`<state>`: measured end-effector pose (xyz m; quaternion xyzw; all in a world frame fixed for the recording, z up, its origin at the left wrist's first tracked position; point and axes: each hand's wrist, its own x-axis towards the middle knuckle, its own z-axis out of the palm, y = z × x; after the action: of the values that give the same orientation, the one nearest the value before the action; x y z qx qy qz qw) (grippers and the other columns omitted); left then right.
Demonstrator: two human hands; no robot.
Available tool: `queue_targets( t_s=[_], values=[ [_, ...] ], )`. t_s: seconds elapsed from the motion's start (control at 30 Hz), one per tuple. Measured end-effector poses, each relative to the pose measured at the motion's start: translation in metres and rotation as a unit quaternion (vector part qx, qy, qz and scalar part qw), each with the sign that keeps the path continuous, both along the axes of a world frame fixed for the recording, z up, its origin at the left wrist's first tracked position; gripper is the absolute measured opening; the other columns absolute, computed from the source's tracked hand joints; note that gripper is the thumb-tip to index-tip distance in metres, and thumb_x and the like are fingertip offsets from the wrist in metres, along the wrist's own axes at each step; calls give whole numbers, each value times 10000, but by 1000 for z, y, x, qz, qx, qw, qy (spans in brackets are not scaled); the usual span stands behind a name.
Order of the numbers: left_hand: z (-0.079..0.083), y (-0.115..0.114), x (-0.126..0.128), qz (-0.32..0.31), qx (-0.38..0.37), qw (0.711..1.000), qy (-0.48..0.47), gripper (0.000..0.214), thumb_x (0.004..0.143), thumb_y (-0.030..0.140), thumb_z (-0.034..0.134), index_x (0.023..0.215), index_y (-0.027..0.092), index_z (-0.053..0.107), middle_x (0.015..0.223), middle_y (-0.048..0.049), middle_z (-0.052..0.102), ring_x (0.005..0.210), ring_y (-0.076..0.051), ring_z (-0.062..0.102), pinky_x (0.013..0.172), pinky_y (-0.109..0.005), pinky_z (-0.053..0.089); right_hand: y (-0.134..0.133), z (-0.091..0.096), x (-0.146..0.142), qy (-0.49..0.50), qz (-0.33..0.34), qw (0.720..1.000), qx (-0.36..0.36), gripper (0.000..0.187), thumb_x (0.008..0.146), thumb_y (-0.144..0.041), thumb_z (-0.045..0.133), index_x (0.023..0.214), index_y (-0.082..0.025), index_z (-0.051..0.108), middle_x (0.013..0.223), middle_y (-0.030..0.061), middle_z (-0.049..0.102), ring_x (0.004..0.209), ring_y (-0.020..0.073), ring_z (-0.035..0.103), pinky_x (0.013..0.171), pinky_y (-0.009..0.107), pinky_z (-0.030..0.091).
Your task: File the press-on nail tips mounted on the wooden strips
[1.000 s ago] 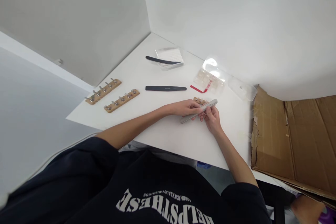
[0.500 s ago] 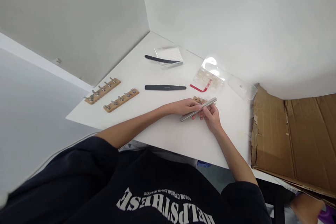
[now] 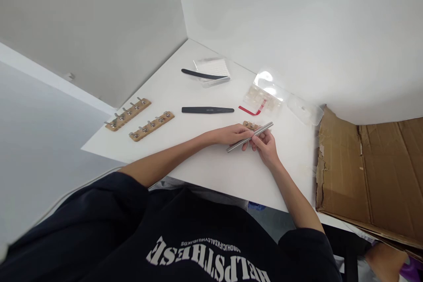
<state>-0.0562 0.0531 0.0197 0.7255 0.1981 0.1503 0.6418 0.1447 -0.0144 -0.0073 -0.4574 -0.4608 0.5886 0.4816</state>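
A slim grey nail file (image 3: pixel 236 145) slants up to the right in front of me, its narrow side towards me. My left hand (image 3: pixel 231 134) is closed at its middle, the thumb side against it and fingertips curled below. From the other side my right hand (image 3: pixel 267 147) pinches the same file, thumb on top. Right behind the hands lies a short wooden strip with metal clips (image 3: pixel 248 124), partly covered by fingers and file. Whether any finger touches that strip I cannot tell.
A black nail file (image 3: pixel 208 110) lies mid-table. Beyond it, a curved black file (image 3: pixel 201 74) rests on a packet of white sticks (image 3: pixel 214 67). Two wooden clip strips (image 3: pixel 128 114) are at left. A clear plastic case (image 3: pixel 261 97) and cardboard box (image 3: pixel 343 163) stand right.
The grey nail file has turned slightly about its length, so it looks thinner now. Both hands stay almost in place, and the right thumb has shifted a little along the file.
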Motion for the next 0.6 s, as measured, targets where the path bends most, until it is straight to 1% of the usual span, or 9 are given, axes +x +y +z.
queue_targets(
  t_s=[0.17, 0.4, 0.6],
  values=[
    [-1, 0, 0, -4, 10, 1000, -15, 582, 1094, 546, 368, 1033, 126, 766, 776, -59, 708, 548, -97, 527, 503, -196, 428, 0, 1, -1, -2, 0, 1000, 3, 353, 856, -450, 825, 998, -234, 585, 709, -39, 624, 586, 123, 549, 509, 263, 464],
    [0, -1, 1, -2, 11, 1000, -19, 570, 1091, 540, 378, 1000, 133, 766, 737, -49, 694, 547, -100, 522, 540, -209, 444, 0, 0, -1, -1, -4, 1000, 13, 344, 864, -432, 825, 1001, -232, 581, 723, -44, 605, 588, 116, 551, 507, 257, 457],
    [-5, -1, 0, 6, 7, 1000, 1, 567, 1086, 554, 375, 983, 143, 753, 763, -49, 696, 529, -100, 510, 498, -214, 423, 0, -5, 0, -12, 1, 999, 37, 347, 857, -412, 836, 1020, -236, 586, 733, -48, 606, 575, 104, 543, 510, 250, 472]
  ],
)
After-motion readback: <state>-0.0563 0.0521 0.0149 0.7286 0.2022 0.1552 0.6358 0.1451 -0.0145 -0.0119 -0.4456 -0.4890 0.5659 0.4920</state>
